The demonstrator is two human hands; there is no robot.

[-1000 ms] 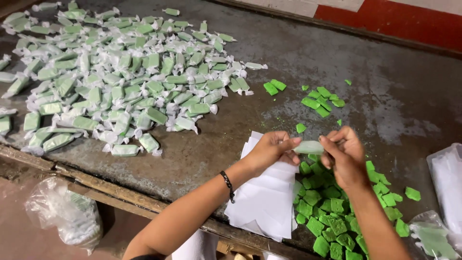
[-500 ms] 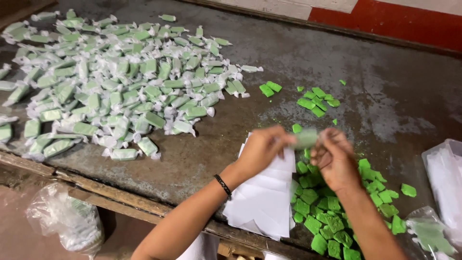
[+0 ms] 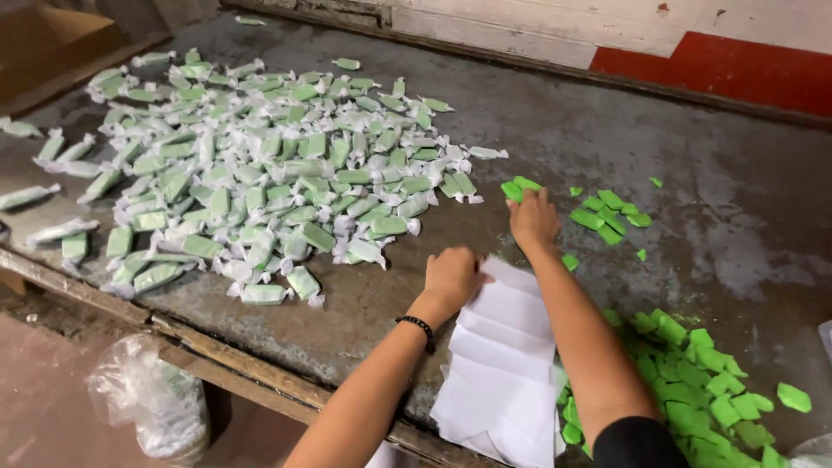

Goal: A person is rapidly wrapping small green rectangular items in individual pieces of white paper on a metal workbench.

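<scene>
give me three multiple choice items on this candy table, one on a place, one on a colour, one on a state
1. Where is the right hand?
A. on the plastic bag
B. at two bare green pieces beside the wrapped pile
C. off the table

2. What colour are the unwrapped pieces?
A. green
B. red
C. brown

3. What is the left hand doing?
A. holding a wrapped candy in the air
B. resting on the top of the white paper stack
C. gripping the table edge

Answers: B, its fingers reach the two pieces next to the pile; A, the loose pieces are bright green; B, it lies on the paper's upper corner.
</scene>
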